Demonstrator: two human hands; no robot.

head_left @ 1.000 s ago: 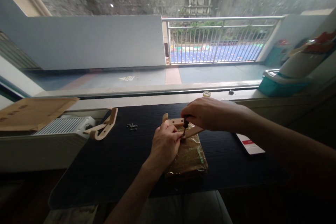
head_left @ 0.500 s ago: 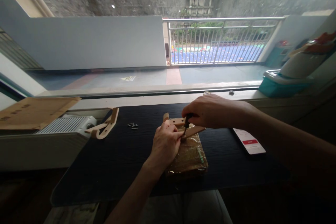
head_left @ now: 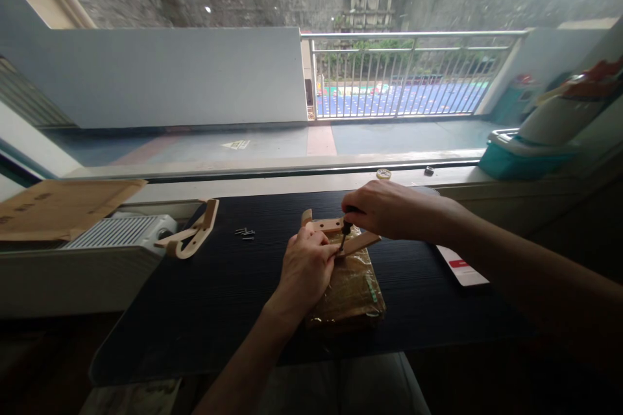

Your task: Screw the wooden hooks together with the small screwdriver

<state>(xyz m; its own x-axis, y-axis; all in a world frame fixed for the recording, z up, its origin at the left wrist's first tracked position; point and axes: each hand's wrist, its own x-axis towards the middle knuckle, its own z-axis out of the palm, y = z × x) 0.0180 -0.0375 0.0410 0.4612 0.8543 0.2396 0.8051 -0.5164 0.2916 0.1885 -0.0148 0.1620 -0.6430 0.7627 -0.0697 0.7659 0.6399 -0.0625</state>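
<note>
My right hand [head_left: 374, 209] is closed round the dark handle of a screwdriver [head_left: 346, 231], its shaft pointing down at a light wooden bracket [head_left: 361, 243]. At the screwdriver's tip, my left hand [head_left: 307, 266] presses its fingers on the bracket; the palm side and part of the wood are hidden. Two dark holes show in the bracket's far arm. Beneath it lies a box wrapped in brown tape [head_left: 348, 292]. Several screws [head_left: 244, 232] rest on the black table left of my hands. A second wooden bracket [head_left: 195, 233] sits at the table's left edge.
A phone [head_left: 462, 267] lies on the black table [head_left: 204, 311], partly under my right forearm. Left of the table are a white radiator [head_left: 121, 233] and a cardboard sheet [head_left: 68, 207]. A tape roll [head_left: 383, 174] and a teal box [head_left: 525, 157] stand on the windowsill.
My right hand has shifted slightly right and lower, turned a little with the screwdriver. More of the tape roll shows and less of the phone. My left hand stays on the bracket.
</note>
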